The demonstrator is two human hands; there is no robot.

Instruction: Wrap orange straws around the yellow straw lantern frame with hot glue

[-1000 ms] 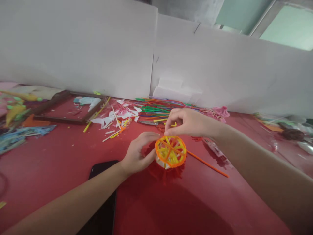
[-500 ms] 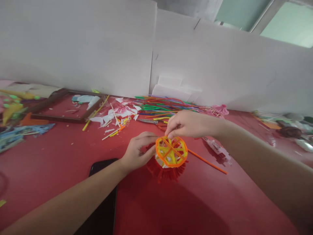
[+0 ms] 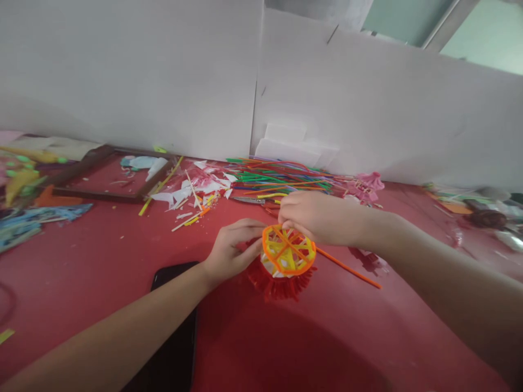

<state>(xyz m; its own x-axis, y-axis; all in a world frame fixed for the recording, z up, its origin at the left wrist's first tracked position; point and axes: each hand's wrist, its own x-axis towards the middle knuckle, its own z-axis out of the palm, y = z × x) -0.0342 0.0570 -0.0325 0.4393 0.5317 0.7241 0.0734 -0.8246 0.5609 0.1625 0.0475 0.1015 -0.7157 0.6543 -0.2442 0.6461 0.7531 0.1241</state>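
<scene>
An orange-rimmed round craft piece (image 3: 289,251) with yellow and orange spokes stands over the red table, a red fringe (image 3: 281,288) spreading beneath it. My left hand (image 3: 233,250) grips its left side between thumb and fingers. At the far edge of the rim, my right hand (image 3: 312,218) is bent over with its fingers pinched on the rim; the fingertips are partly hidden. A loose orange pipe cleaner end (image 3: 349,268) sticks out to the right from the piece. Behind the right hand lie scissors or pliers (image 3: 249,201), partly covered.
Several coloured pipe cleaners (image 3: 281,177) lie in a heap at the back by the white board (image 3: 368,109). White paper scraps (image 3: 183,193) and a brown frame (image 3: 102,195) are to the left. A black phone-like slab (image 3: 175,326) lies under my left forearm.
My right hand has turned and lowered slightly over the rim, now covering more of the table behind it. My left hand keeps its hold on the piece.
</scene>
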